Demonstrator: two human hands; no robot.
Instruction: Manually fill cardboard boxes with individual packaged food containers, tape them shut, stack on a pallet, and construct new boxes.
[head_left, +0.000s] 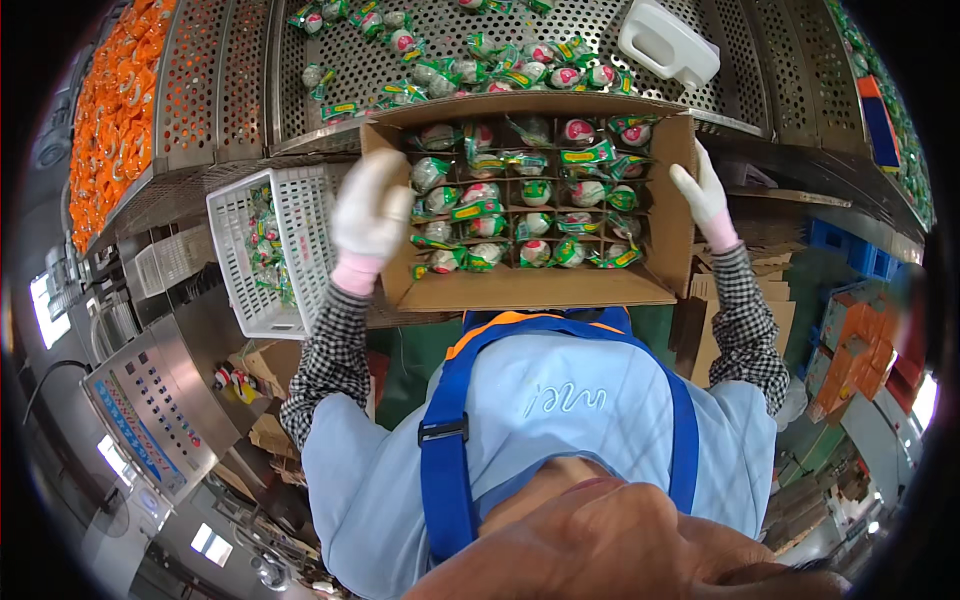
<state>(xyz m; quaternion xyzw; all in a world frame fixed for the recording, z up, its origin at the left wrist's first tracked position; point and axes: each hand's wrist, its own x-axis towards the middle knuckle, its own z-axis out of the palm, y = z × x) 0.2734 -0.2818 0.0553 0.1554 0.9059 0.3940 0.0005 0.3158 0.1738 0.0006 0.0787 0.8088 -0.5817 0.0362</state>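
An open cardboard box (525, 289) is in front of me. Thin dividers split it into rows of cells, which hold round sweets in green, clear and pink wrappers (535, 192). My left hand (373, 202), in a white glove, is blurred at the box's left wall; its fingers cannot be made out clearly, nor whether it touches the cardboard. At the right wall is my right hand (705, 191), also gloved, its thumb over the rim and its fingers along the outer side.
Beyond the box, loose wrapped sweets (465, 71) and a white plastic jug (667, 45) lie on a perforated metal tray (315, 56). A white plastic basket (262, 255) with similar sweets hangs left. Orange packets (120, 112) fill the far left. Flattened cardboard (742, 330) is at right.
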